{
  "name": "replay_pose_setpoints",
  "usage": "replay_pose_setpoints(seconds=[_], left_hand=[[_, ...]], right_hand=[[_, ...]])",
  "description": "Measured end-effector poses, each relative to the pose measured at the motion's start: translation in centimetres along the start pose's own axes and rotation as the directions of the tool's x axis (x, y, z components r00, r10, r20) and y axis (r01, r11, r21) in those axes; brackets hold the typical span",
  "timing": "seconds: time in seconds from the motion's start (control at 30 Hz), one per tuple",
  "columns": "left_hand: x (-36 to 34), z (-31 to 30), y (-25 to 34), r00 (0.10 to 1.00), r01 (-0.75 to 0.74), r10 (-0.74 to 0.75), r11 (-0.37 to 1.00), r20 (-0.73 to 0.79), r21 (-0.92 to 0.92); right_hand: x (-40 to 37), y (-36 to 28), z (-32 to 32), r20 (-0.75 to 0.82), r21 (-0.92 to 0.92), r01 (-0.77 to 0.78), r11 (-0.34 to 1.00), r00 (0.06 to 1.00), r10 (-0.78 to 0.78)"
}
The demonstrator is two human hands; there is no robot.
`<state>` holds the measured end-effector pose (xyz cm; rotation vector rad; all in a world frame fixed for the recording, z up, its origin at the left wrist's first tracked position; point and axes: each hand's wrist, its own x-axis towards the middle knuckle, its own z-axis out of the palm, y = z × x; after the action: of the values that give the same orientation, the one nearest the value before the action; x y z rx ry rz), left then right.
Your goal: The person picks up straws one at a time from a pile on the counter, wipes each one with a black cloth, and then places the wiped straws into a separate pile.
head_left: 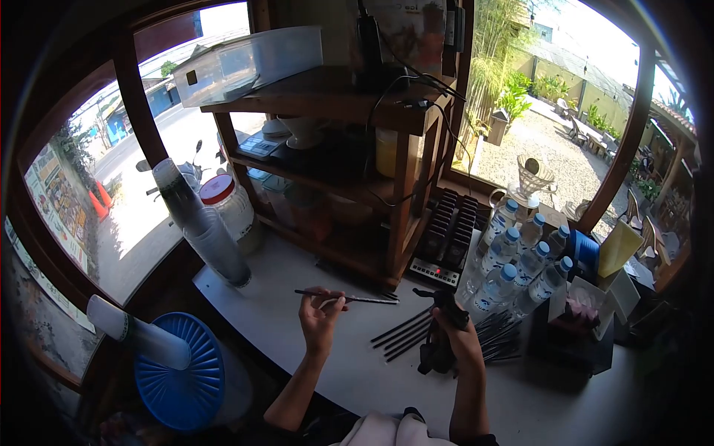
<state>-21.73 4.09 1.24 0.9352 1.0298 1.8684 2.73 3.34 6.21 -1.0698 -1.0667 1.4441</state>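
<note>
My left hand (318, 321) pinches a thin dark straw (361, 299) between thumb and fingers, holding it roughly level above the white counter (282, 279). The straw's right end looks pale. My right hand (462, 338) is wrapped round a black handheld tool (451, 308), whose narrow end points left toward the straw; I cannot tell its kind. Below it, another black object (435, 358) overlaps my right wrist's left side. Several black straws (401, 332) lie side by side between my hands. A larger heap of black straws (500, 334) lies right of my right hand.
Water bottles (513, 264) with blue caps stand at the right, beside a device with red lights (437, 272). A wooden shelf (398, 119) rises at the back. Stacked plastic cups (216, 245) and a red-lidded jar (227, 208) stand left. A blue lid (181, 379) covers a tub.
</note>
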Motion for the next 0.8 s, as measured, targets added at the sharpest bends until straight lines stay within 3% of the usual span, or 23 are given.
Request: replay_pose_setpoints(seconds=[0.2,0.33,0.43,0.57,0.67,0.8], left_hand=[[-1.5,0.9,-9.3,0.976,0.205,-0.201,0.977,0.079,-0.051],[-0.7,0.5,-9.8,0.933,0.251,-0.289,0.950,0.217,0.186],[0.1,-0.8,-8.1,0.885,0.344,-0.414,0.890,0.214,0.300],[1.0,-4.5,-8.6,0.958,0.232,-0.281,0.869,0.050,0.437],[0.5,-5.3,-8.7,0.989,-0.054,-0.053,0.743,0.138,0.667],[-0.9,-2.4,-8.2,0.949,-0.178,-0.087,0.645,0.303,0.743]], right_hand=[[-0.3,-0.3,0.2,0.056,-0.015,-0.015,1.000,0.998,0.015],[-0.3,-0.3,-0.3,0.062,0.000,-0.021,1.000,0.998,0.021],[-0.4,-0.6,-0.5,0.054,0.021,-0.027,0.999,0.998,0.026],[-0.1,-0.1,-0.7,0.056,0.008,-0.046,0.999,0.997,0.045],[0.3,0.6,-0.4,0.078,-0.017,-0.031,0.999,0.996,0.032],[0.5,1.3,0.6,0.142,0.003,-0.069,0.998,0.988,0.068]])
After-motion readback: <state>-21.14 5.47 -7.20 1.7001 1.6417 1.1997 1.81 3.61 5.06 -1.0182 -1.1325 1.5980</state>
